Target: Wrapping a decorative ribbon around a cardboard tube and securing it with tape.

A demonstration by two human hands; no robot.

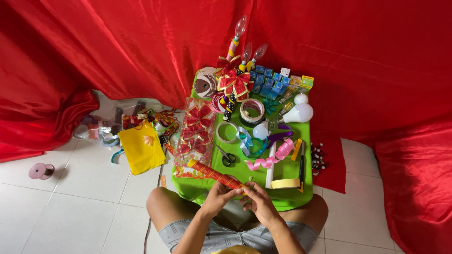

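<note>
A seated person is viewed from above, with a low green counter (301, 141) set before the knees and a red cloth (117, 42) draped behind it. A long roll of red and gold patterned wrap (214, 174) is held at the near edge of the counter. Its long axis runs diagonally, the far end pointing up and to the left toward the packet of red bows (195, 129), the near end pointing down and to the right into the hands. The left hand (217, 195) is closed around the near end of the roll, apparently so that the roll is steadied. The right hand (256, 200) is curled with its fingertips pinched at the roll's tip, where a small pale scrap stands up; what is gripped there is too small to be told. The far part of the roll is rested on the counter, so its weight is carried there. Scissors (227, 157), tape rolls (252, 110), pink curled ribbon (270, 160) and white bulbs (299, 113) are laid within reach beyond the hands. A yellow bag (140, 146) lies on the floor to the left.
</note>
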